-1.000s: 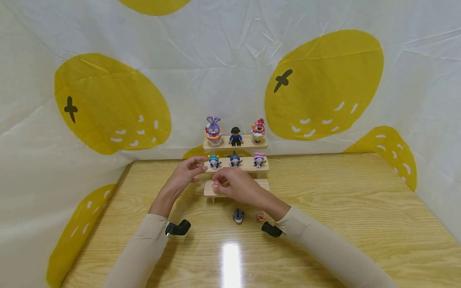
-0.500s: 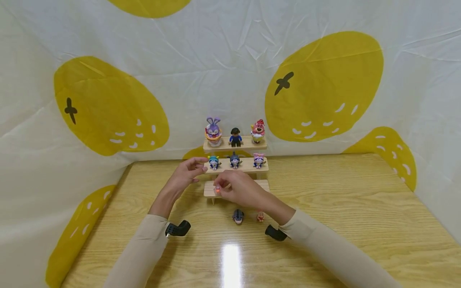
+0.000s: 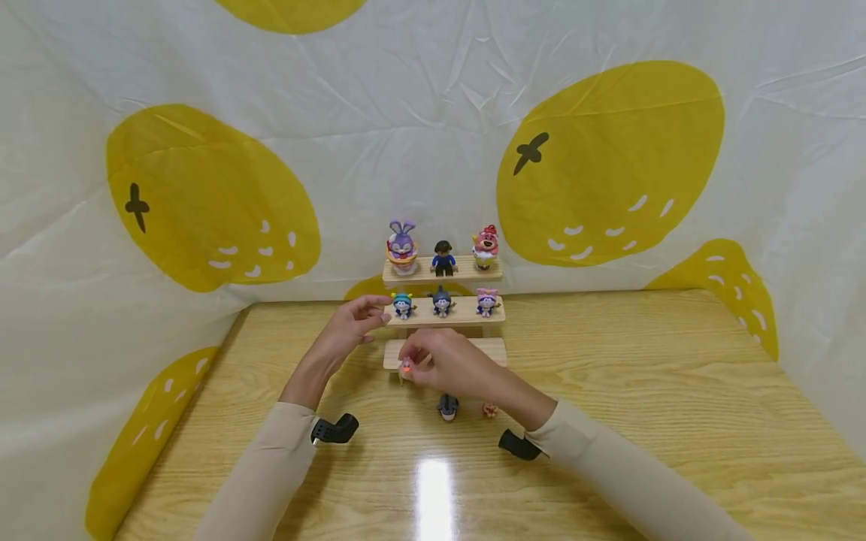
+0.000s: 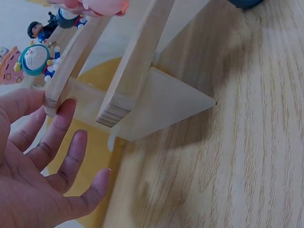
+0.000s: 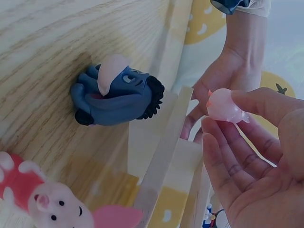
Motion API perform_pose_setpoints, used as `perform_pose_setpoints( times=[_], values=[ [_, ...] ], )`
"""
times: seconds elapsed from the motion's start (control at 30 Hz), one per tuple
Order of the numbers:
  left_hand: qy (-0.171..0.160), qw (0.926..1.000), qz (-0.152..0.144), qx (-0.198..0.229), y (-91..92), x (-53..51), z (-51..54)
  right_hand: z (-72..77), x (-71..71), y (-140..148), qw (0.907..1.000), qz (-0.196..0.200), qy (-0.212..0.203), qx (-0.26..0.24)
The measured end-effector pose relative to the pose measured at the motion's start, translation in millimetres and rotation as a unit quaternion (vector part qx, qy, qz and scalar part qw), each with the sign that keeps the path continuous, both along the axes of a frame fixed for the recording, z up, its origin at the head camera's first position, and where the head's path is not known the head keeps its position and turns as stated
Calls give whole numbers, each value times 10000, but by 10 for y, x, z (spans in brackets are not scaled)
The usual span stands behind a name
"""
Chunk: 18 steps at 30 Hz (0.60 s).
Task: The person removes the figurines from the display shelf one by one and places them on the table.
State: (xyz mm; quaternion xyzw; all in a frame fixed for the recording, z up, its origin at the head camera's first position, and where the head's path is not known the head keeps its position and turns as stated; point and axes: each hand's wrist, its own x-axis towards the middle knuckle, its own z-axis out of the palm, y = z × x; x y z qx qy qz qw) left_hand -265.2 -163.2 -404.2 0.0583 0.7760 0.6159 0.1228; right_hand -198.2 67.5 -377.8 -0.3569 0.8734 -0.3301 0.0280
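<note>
Pink figurine, pinched by right hand, is best set inside left edge of lower shelf, left hand spread against middle shelf.

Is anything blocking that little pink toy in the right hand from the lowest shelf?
Nothing visible blocks it. The right hand pinches the pink toy near the front of the lowest shelf, though the hand hides part of that shelf. The left hand is off to the side, at the end of the middle shelf.
</note>
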Motion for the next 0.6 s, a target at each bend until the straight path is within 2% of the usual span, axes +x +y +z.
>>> perform_pose_setpoints(
  times=[0.4,0.6],
  values=[
    [-22,10000,-18,5,1,1,10,-39,26,-14,9993,377,-81,-12],
    [-44,10000,8,18,9,5,8,-45,53,-33,9991,413,4,116]
  ],
)
